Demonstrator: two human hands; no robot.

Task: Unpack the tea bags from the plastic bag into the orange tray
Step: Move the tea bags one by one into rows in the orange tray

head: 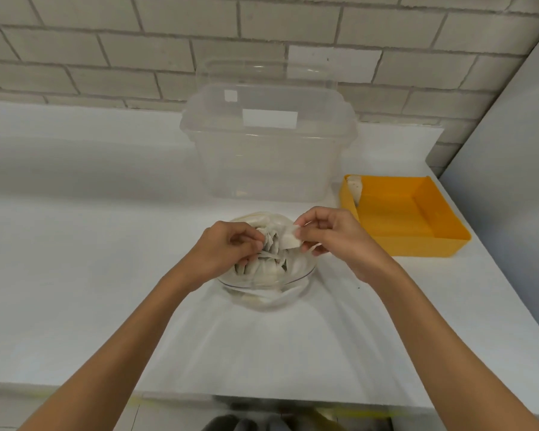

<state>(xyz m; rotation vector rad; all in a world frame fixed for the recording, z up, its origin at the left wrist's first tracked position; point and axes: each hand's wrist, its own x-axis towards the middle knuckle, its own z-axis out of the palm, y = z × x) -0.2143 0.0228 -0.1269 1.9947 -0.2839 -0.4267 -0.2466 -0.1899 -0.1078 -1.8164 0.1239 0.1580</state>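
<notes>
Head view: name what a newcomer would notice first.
The orange tray stands out at the right, a lone tea bag in its far left corner. At centre, the left hand grips the plastic bag while the right hand pinches a second tea bag above it.

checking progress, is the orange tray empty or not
Nearly empty: the orange tray has only a tea bag showing in its far left corner.

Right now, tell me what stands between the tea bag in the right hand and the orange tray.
Nothing visible does. The right hand pinches a white paper tea bag over the clear plastic bag; the orange rectangular plastic tray lies open to its right. The tall clear plastic container stands farther back, off that path.
</notes>
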